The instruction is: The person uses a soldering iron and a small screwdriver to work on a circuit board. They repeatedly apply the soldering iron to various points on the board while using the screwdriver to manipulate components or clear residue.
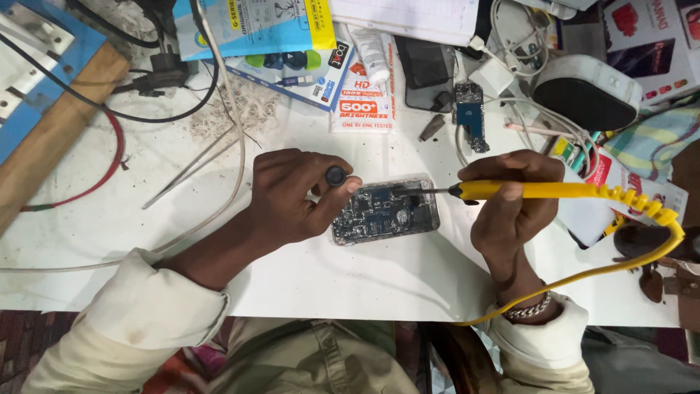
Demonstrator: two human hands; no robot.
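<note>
The right hand [510,211] has its grip clamped around a yellow soldering iron [532,191], thumb along the top of the handle, with the dark metal tip pointing left and resting over the upper right part of an opened phone [386,211]. The left hand [295,197] has its grip closed on a small round black knob-like piece [336,176], pinched between thumb and fingertips just above the phone's left end; what the piece belongs to cannot be told. The phone lies flat near the middle of the white worktop [343,277], its circuit board exposed, between the two hands. A coiled yellow cord [642,204] runs from the iron's handle to the right, then loops back toward the right wrist, which wears a metal chain bracelet [529,309]. Both arms are in pale cream sleeves. Above the phone lie a small blue circuit board [470,117], a white tube [372,55] and printed packets [364,102]. Thin tweezers [191,168] and white and black wires lie on the worktop's left, beside a wooden plank [62,124].
</note>
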